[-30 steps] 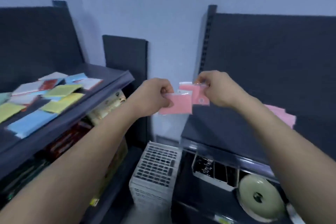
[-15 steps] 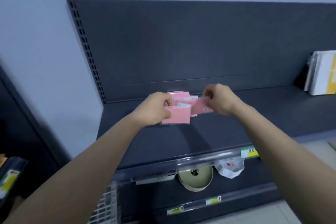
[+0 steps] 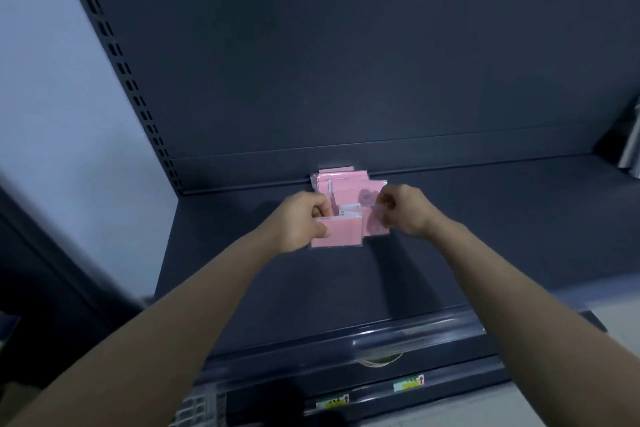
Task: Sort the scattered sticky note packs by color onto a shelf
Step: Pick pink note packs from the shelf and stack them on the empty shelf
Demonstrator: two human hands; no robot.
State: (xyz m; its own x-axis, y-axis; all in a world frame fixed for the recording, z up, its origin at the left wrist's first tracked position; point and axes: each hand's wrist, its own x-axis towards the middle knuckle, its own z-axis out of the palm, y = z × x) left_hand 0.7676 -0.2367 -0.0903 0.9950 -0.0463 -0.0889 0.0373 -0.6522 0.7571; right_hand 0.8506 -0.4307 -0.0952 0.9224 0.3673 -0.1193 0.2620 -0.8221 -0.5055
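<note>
Fingers of left hand (image 3: 300, 222) pinch one pink pack (image 3: 341, 231), right hand (image 3: 401, 210) another (image 3: 375, 227) | pink pile (image 3: 341, 182) begun on shelf (image 3: 485, 218) | other colours unplaced here

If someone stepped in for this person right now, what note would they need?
Left hand: holding a pink sticky note pack just above the shelf.
Right hand: pinching another pink pack, partly hidden by the fingers.
Pink stack: already lying at the back of the shelf, against the rear panel.
Done: some pink packs grouped there.
Left: set down these two packs beside or on that stack. No other colors show in this view.
</note>
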